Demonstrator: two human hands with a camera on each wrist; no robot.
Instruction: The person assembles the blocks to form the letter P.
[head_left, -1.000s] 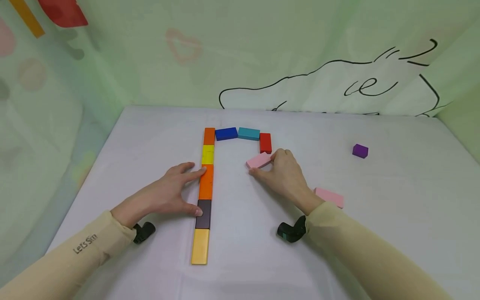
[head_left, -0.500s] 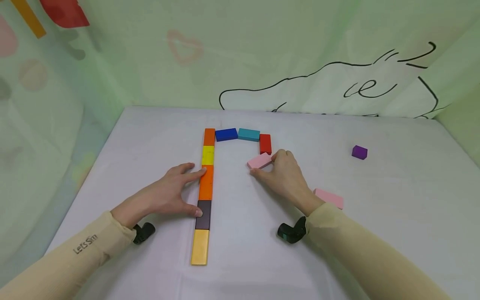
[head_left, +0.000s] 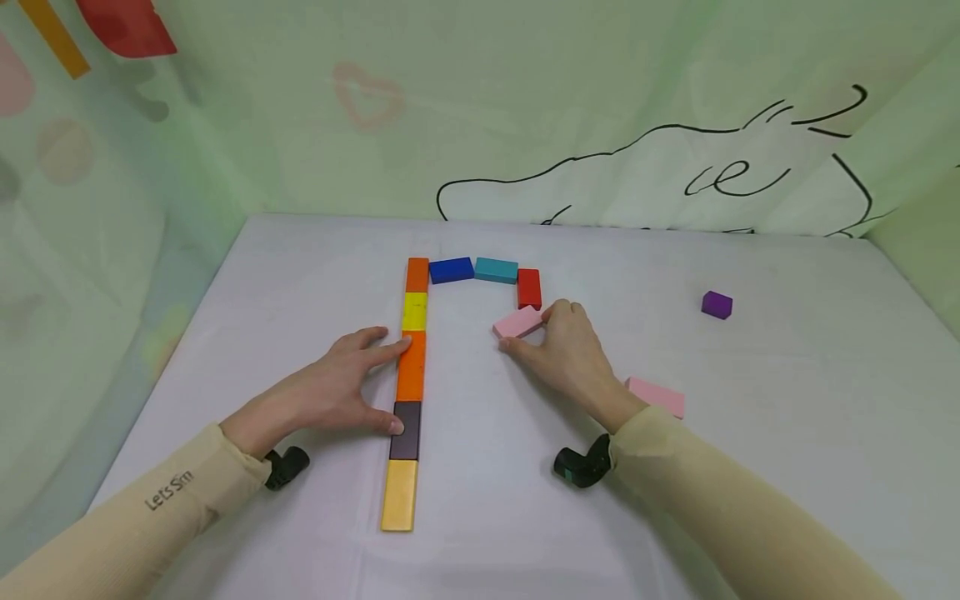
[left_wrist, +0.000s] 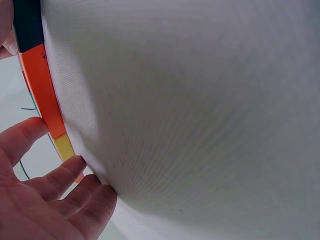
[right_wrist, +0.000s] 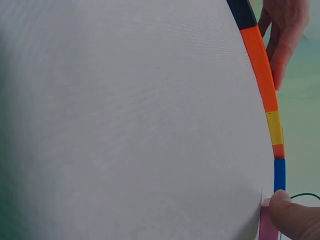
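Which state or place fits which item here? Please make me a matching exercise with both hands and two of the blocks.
Column one:
1. left hand
2. right hand
3. purple block
4. yellow block

Column two:
A. between two orange blocks
B. farthest right of all the blocks in the head view
C. thumb at the dark block
D. pinches a pink block

Pairs: 1-C, 2-D, 3-B, 4-A
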